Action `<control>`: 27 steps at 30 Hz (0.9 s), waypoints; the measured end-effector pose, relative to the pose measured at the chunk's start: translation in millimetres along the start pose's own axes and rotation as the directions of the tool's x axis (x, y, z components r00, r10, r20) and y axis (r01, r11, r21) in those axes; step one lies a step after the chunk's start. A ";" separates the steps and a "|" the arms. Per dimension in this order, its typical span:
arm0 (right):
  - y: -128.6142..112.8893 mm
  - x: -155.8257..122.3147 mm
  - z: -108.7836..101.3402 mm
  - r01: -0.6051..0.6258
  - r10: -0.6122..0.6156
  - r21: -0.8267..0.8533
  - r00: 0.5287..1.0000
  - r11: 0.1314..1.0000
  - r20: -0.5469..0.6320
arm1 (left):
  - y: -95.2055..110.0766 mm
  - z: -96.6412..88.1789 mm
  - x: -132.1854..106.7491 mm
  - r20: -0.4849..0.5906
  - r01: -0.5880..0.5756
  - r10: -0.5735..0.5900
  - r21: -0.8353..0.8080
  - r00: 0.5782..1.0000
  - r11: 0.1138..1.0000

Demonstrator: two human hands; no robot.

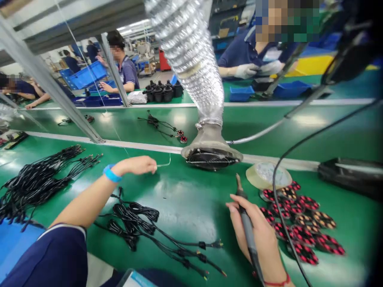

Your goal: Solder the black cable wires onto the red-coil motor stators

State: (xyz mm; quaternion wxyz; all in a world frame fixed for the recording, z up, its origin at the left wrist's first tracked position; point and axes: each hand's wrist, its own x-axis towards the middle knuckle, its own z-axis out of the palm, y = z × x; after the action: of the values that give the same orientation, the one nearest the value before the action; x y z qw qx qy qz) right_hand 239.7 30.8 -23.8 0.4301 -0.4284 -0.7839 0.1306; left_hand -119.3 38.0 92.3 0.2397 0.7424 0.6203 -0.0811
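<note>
My right hand (256,235) is closed around a soldering iron (245,217), its tip pointing up and away over the green bench. My left hand (138,165), with a blue wristband, pinches the end of a thin solder wire (165,164) that runs up toward the frame overhead. A bundle of black cables (140,223) with small connectors lies between my arms. Several round red-and-black coil parts (302,223) lie in a heap right of the iron.
A silver fume duct with a wide hood (211,153) hangs just above the bench ahead. A tape roll (267,174) lies beside it. Many black cables (36,181) lie at left. A black box (350,175) sits at right. Other people work across the conveyor (269,123).
</note>
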 end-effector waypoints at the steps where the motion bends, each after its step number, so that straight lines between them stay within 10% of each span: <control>1: -4.4 0.4 -1.3 -0.018 0.018 0.017 1.000 1.000 -0.007 | 9.5 18.7 -1.0 0.073 -0.051 0.052 -0.012 0.996 0.999; 6: -19.0 1.8 -2.3 -0.149 0.144 0.154 0.989 0.977 0.045 | 65.3 73.6 2.3 0.208 -0.235 0.239 -0.041 0.949 0.971; 16: -26.2 -5.3 4.4 0.007 -0.042 0.308 0.993 0.951 0.106 | 141.1 63.8 27.2 0.206 -0.321 0.358 -0.192 0.911 0.928; 21: -26.8 -9.7 1.5 -0.018 -0.041 0.313 0.982 0.950 0.183 | 119.4 56.2 18.6 0.291 -0.304 0.369 -0.245 0.883 0.921; 27: -26.4 -9.1 -6.5 0.036 -0.055 0.166 0.992 0.986 0.111 | 38.1 41.9 -44.3 0.299 -0.015 0.028 -0.046 0.954 0.999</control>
State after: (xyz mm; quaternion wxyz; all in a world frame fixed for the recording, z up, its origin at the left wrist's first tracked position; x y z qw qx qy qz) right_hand 232.5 6.8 -10.0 0.4208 -0.3654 -0.8036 0.2089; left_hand -85.0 -24.6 84.0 0.3479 0.7230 0.5701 -0.1767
